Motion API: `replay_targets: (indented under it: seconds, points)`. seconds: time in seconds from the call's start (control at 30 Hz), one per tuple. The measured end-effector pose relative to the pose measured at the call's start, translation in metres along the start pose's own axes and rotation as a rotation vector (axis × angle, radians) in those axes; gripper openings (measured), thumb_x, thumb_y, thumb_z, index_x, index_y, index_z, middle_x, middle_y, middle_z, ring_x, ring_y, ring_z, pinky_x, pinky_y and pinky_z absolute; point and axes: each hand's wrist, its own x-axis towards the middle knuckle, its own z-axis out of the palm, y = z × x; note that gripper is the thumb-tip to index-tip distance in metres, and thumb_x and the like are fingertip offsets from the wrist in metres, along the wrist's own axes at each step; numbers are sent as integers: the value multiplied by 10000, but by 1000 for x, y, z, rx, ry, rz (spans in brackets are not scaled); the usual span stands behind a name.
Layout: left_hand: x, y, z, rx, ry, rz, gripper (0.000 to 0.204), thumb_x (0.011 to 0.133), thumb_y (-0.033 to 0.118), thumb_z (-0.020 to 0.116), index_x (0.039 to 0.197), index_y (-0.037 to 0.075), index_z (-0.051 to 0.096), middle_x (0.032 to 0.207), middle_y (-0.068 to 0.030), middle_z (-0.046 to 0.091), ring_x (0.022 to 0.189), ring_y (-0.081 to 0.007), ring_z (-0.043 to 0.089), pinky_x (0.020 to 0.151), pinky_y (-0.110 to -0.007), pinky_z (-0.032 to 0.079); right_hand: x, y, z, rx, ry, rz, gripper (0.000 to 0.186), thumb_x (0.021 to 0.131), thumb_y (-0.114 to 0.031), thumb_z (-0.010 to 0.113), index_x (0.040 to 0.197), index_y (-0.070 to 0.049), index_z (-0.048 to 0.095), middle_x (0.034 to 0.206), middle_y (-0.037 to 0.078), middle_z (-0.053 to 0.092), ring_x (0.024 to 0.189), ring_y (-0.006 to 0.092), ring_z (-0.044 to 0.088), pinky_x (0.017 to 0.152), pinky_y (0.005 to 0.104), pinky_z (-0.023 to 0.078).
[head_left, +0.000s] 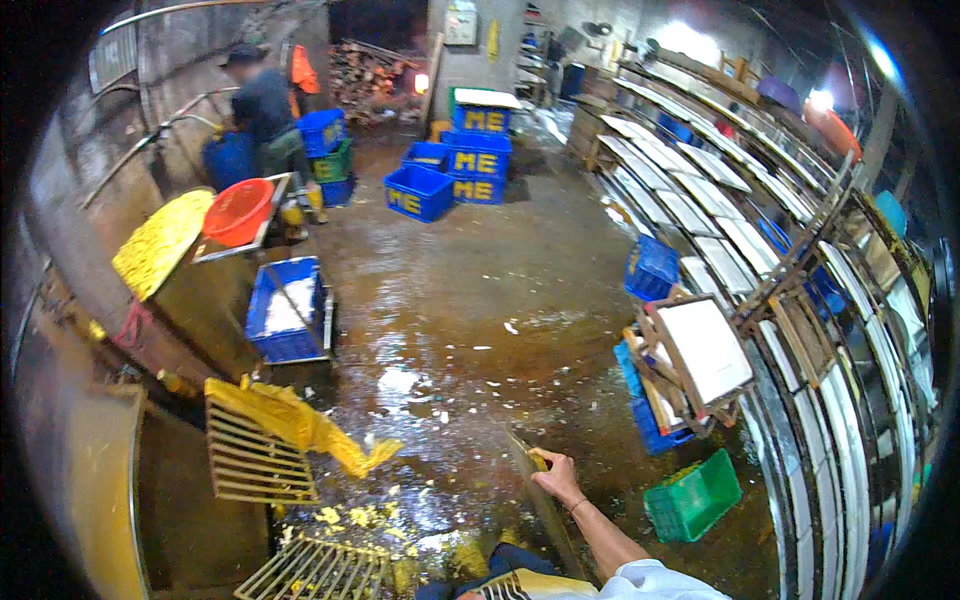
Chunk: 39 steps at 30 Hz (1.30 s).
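Note:
My right hand [560, 478] is closed around the edge of a thin, long board [535, 488], which stands tilted in front of me. My right forearm comes in from the lower right, with a pale sleeve and a thin band at the wrist. My left hand does not show clearly anywhere in the picture. Beside my legs at the lower edge lies a pale yellow piece with dark slats [530, 583]. A slatted rack [315, 572] sits low to the left, with yellow crumbs [355, 517] scattered on the wet floor behind it.
Another slatted rack [262, 465] carries a yellow cloth [300, 418]. A green crate [693, 497] lies at the right, near shelves of white trays [720, 215]. Blue crates [420, 193] stand farther back. A person [268, 110] works at the far left, beyond a red basin [238, 212].

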Motion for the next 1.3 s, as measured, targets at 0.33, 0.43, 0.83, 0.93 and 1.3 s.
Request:
replay_targets:
  seconds: [0.33,0.43,0.83,0.93,1.3]
  points:
    - [315,236,75,56,-369,12,476,903,294,634,1258,-20,591,1207,-218,645,1065,-374,624,887,-444,494,252,44,-176,380,194,39,555,626,-27,719,1181,-48,699,1134,82,717,1013,133,652,915,302,511]
    - [415,250,49,53,-266,-175,495,907,316,633,1269,-17,583,1210,-219,645,1071,-383,622,887,-441,494,345,31,-219,323,219,-7,540,625,-14,721,1164,-24,699,1147,73,713,1056,131,640,944,295,497]
    - [658,937,389,-324,-1021,87,632,903,410,688,1376,40,491,1149,-106,664,934,-219,647,730,-378,565,717,-22,-399,241,400,-44,494,631,-45,658,1119,15,703,1150,142,706,1067,202,651,983,325,475]
    - [662,1106,444,-338,-1299,93,819,902,602,587,1502,111,324,1492,-160,395,1261,-348,504,855,-512,540,848,-31,-430,274,378,-116,487,628,-45,663,1110,16,706,1144,141,708,1053,203,655,960,320,487]
    - [831,1493,519,-544,-1411,-251,647,918,499,537,1364,41,441,1326,-196,536,1116,-326,609,850,-534,563,1256,-55,-558,232,222,-157,487,645,-18,706,1132,-35,720,1064,109,718,925,159,660,864,297,516]
